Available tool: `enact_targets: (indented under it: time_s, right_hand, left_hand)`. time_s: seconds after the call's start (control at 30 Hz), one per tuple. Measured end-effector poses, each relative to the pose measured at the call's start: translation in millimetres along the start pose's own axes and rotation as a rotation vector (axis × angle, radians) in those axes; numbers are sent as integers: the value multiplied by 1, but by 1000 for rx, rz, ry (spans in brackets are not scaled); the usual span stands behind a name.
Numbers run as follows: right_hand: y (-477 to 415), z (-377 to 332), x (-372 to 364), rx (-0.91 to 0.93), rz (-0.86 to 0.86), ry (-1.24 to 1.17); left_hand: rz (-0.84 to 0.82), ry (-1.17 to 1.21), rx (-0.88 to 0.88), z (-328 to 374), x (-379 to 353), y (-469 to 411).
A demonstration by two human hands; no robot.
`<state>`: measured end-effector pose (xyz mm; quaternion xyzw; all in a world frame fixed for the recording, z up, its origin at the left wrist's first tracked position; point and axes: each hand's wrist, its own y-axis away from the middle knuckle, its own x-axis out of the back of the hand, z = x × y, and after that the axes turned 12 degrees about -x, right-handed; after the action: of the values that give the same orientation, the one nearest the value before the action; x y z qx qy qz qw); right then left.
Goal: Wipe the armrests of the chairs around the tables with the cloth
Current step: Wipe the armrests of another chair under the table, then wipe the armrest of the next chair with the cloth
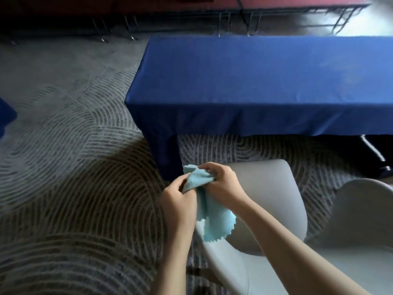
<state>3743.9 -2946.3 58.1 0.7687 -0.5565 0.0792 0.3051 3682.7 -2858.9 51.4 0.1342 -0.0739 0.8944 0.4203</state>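
Observation:
A light blue cloth (212, 218) with a zigzag edge hangs between both my hands, above the left side of a grey chair (274, 199). My left hand (179, 202) grips the cloth's left part, fingers curled round it. My right hand (221, 180) pinches the bunched upper edge. The chair's left armrest (221, 258) curves below the cloth's hanging end; the right armrest (365, 211) rises at the right. The cloth does not touch the armrest as far as I can tell.
A long table under a dark blue tablecloth (265, 86) stands just beyond the chair. Patterned grey carpet (74, 156) spreads to the left. Metal chair legs (234, 20) line the far side under a red-covered table. Another blue cloth corner (5, 116) shows at the left edge.

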Motion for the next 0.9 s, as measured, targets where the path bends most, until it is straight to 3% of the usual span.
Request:
enact_targets:
  time_s: [0.17,0.3,0.47,0.77,0.9]
  right_hand:
    - [59,6,84,74,12,5]
    - [119,32,163,140,127,0]
    - [206,98,260,158,250,-146]
    - [348,230,400,207,510,-394]
    - [400,289,448,155,689,-503]
  left_hand:
    - [-119,62,-87,61,-21,51]
    - [-259,132,-216,116,-53,116]
    - [-443,239,-322,183,-104,220]
    - [-773,338,-486,239,-223,402]
    - [-1036,355,-542,255,-281,474]
